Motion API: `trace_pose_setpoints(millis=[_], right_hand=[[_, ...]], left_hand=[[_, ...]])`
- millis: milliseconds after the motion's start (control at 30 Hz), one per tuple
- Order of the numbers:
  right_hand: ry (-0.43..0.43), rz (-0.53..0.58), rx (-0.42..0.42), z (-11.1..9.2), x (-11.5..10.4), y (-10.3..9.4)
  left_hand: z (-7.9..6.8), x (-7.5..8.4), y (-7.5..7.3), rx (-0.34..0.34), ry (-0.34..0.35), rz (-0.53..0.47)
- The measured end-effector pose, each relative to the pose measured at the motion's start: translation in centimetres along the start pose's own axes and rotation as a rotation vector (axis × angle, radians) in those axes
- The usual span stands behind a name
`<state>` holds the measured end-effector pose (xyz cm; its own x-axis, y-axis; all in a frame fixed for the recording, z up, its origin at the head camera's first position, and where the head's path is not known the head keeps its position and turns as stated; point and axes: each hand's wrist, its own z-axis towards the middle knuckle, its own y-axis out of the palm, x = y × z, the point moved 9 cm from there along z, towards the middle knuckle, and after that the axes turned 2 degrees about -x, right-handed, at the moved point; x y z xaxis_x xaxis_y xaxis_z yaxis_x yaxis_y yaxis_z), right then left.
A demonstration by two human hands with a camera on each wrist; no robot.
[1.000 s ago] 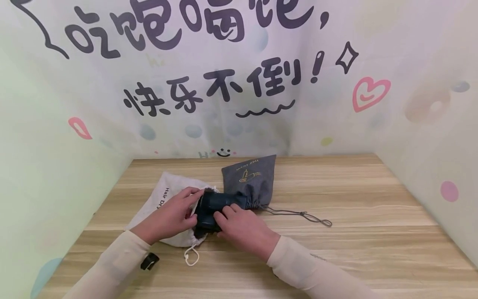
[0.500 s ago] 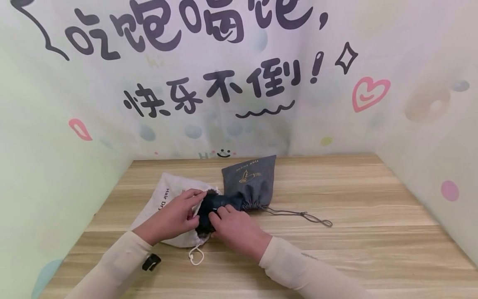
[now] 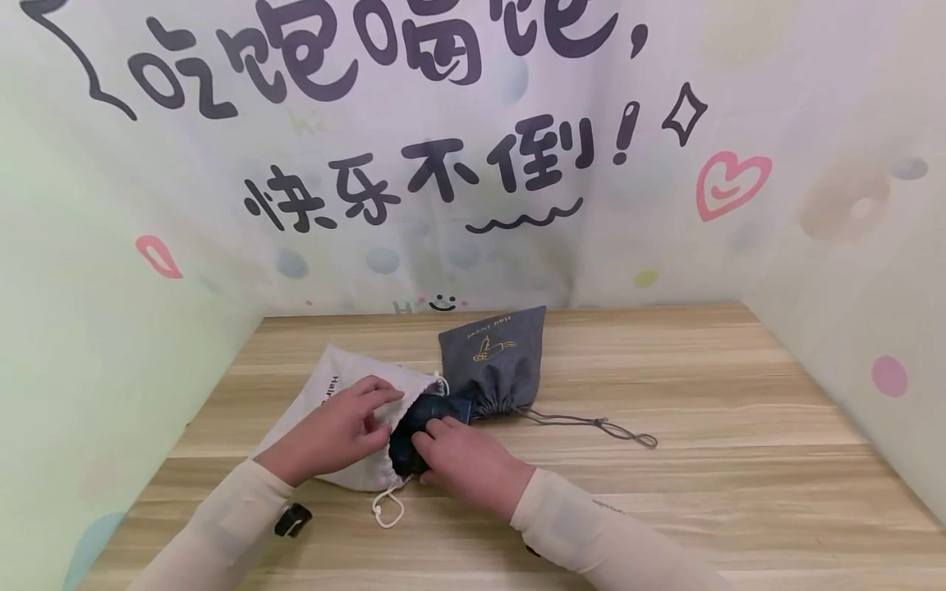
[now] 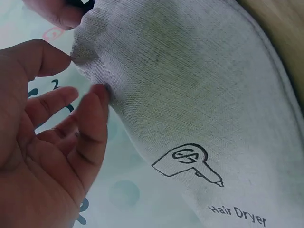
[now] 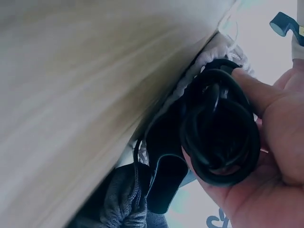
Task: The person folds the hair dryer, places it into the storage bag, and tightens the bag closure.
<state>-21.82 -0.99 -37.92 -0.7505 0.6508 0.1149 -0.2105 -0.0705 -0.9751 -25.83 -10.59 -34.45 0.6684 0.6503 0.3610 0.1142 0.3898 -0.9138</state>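
Note:
A light grey drawstring bag [image 3: 362,361] with a printed "Hair Dryer" label lies on the table, also seen close up as the bag [image 4: 180,85] in the left wrist view. My left hand [image 3: 340,431] is at its mouth, thumb tip and fingertips touching the cloth edge with gaps between them. A dark blue hair dryer [image 3: 436,404] lies partly inside the mouth. My right hand [image 3: 469,460] grips the dryer at its coiled black cord [image 5: 221,128]. The dryer's open barrel end [image 5: 166,183] points out of the bag.
A dark grey drawstring pouch [image 3: 502,361] with a gold print lies right behind the dryer, its cord [image 3: 584,422] stretching right. The bag's white drawstring loop [image 3: 388,506] hangs toward the front. A printed curtain [image 3: 636,246] stands behind the wooden table [image 3: 702,460].
The dryer has slid left, deeper into the light bag, pushed by my right hand. The bag's mouth now covers more of it. The left hand stays at the mouth, its fingertips lifted slightly.

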Motion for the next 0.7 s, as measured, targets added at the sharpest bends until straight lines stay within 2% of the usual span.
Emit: trace_pose_setpoints(millis=[200, 400, 567, 700], right_hand=[[0.009, 0.053, 0.048, 0.0, 0.7, -1.1], [0.042, 0.135, 0.12, 0.0, 3.2, -2.7], [0.063, 0.209, 0.057, 0.6, 5.3, -2.0], [-0.014, 0.264, -0.041, 1.1, 5.1, -0.4]], left_hand=[[-0.6, 0.0, 0.6, -0.008, 0.029, 0.018], [-1.1, 0.4, 1.2, 0.002, 0.028, 0.037], [-1.3, 1.0, 1.7, 0.024, -0.002, 0.13], [-1.5, 1.3, 2.4, 0.038, -0.053, 0.166]])
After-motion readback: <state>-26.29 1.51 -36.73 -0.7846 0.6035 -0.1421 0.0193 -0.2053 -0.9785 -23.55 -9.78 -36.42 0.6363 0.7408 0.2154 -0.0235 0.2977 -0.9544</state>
